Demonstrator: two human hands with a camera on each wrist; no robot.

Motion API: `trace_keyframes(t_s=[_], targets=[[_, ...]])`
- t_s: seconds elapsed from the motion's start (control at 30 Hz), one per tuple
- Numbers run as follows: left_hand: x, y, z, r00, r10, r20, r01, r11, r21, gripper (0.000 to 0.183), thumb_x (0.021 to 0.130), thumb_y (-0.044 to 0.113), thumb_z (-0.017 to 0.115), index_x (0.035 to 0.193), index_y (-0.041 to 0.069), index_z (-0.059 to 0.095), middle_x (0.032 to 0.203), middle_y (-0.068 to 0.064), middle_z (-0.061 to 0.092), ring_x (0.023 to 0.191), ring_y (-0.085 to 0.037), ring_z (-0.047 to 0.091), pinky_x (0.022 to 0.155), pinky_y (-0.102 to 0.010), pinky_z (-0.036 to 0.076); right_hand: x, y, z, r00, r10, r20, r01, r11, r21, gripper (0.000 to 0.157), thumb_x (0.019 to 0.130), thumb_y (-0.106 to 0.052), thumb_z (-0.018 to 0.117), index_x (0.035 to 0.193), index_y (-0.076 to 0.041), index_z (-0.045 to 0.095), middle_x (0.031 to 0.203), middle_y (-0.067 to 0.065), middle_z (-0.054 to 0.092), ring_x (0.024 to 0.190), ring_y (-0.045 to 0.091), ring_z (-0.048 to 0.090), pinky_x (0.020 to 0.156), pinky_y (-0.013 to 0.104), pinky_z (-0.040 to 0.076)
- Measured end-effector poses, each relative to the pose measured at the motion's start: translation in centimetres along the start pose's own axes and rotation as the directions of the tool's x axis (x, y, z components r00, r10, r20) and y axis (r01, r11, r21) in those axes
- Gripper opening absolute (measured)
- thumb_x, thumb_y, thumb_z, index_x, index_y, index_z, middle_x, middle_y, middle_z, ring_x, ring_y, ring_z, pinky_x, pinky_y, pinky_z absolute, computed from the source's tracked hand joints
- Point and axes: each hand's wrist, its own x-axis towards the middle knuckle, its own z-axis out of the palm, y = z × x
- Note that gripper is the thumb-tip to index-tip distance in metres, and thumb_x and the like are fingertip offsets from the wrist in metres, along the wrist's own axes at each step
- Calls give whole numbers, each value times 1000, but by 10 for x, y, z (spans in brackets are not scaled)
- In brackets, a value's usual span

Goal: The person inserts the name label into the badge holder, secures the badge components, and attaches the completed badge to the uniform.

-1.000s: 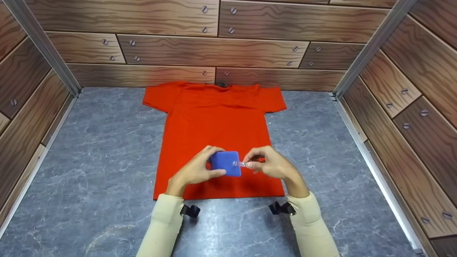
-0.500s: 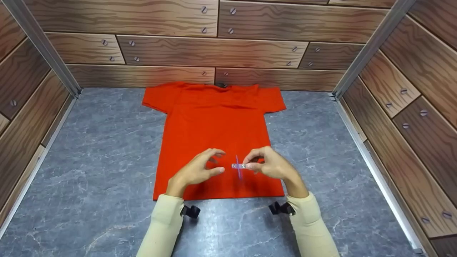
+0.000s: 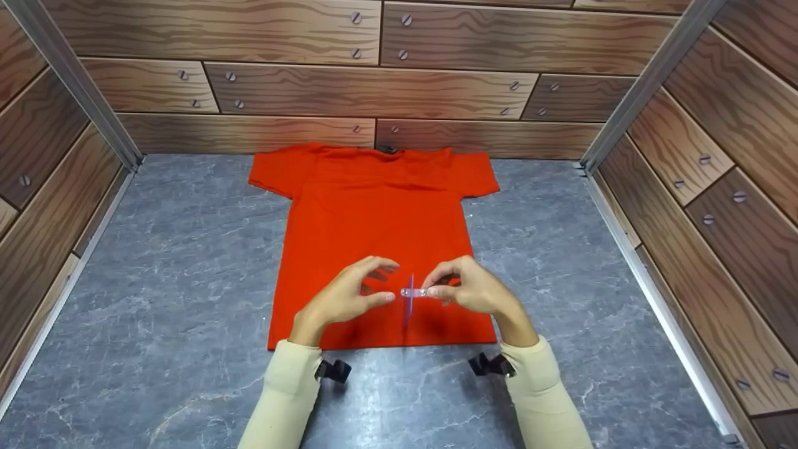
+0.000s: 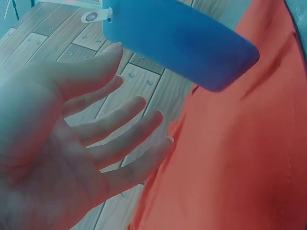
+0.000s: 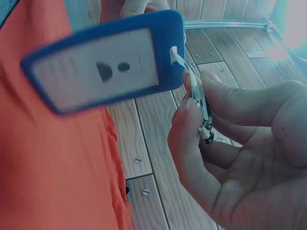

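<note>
A blue ID badge holder (image 5: 98,67) hangs from a short clear strap (image 3: 416,292) with a metal clip (image 5: 198,98) at its end. My right hand (image 3: 477,287) pinches this clip between thumb and forefinger. In the head view the holder shows almost edge-on; the right wrist view gives its card side, the left wrist view its plain blue back. My left hand (image 3: 340,298) stays just left of the holder, fingers spread and loosely bent, touching nothing. Beneath both hands a red T-shirt (image 3: 374,224) lies flat, its collar towards the back wall.
Grey marbled tabletop (image 3: 187,262) surrounds the shirt. Wood-print panels form the back wall (image 3: 368,90) and both sides, with metal strips at the corners. Black wrist cameras are strapped over my pale sleeves (image 3: 283,386).
My left hand has let go of the badge holder, which has swung from face-on to edge-on below the strap. The right hand keeps its pinch on the clip, almost in the same place.
</note>
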Motion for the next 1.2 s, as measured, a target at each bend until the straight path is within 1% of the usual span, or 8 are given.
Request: trace_keyframes(t_s=[0.13,0.27,0.5,0.7,0.8,0.97,1.1,1.2], targets=[[0,4,1,1000,14,-11,-14,1000,6,49,95,19,76,140,19,58,143,-13,59,131,-37,58,108,-58,51,0,0,0,1000,-2,1,2,1000,-2,8,93,-4,74,99,0,78,94,19,75,71,21,64,70,43,64],[-1,5,2,999,28,-18,-28,1000,12,49,94,18,76,140,21,59,141,-6,61,130,-36,58,107,-56,53,-1,-2,0,1000,-4,10,4,1000,-3,7,94,-5,74,98,-2,78,92,16,74,70,21,64,69,44,64],[0,6,3,996,85,-19,-85,996,-8,44,95,21,76,136,25,62,137,0,62,129,-37,59,106,-56,53,-1,-2,0,1000,-18,18,18,1000,14,7,93,-5,74,98,0,77,89,16,72,65,16,63,65,34,63],[2,6,2,990,137,-47,-138,990,-35,39,94,24,77,131,17,68,133,-6,66,126,-37,61,105,-60,51,-1,-2,1,999,-40,13,40,999,27,8,93,-3,74,98,2,77,89,20,72,64,17,63,63,27,62],[2,6,2,988,145,-59,-148,988,-46,37,93,24,77,129,20,70,132,-9,67,125,-39,60,103,-60,52,0,-3,3,999,-52,14,52,998,35,8,93,-3,73,99,3,76,90,22,71,65,17,64,63,26,61],[3,6,4,986,153,-60,-156,987,-46,36,92,24,78,127,27,70,130,-1,67,125,-37,61,103,-57,53,1,-4,6,998,-60,19,59,997,42,8,93,-2,73,99,3,76,92,22,72,66,18,65,64,27,62],[4,7,5,988,148,-52,-150,988,-32,35,92,24,79,126,27,71,127,-1,68,124,-35,61,103,-54,54,2,-4,9,997,-72,20,71,996,48,9,93,-3,74,100,2,76,92,22,73,66,22,67,65,27,62],[4,8,6,989,139,-51,-141,989,-38,26,91,24,80,117,23,73,120,-5,70,118,-31,64,102,-54,54,2,-4,11,996,-91,22,90,994,57,9,93,-2,74,100,3,77,93,23,74,69,30,70,66,29,63]])
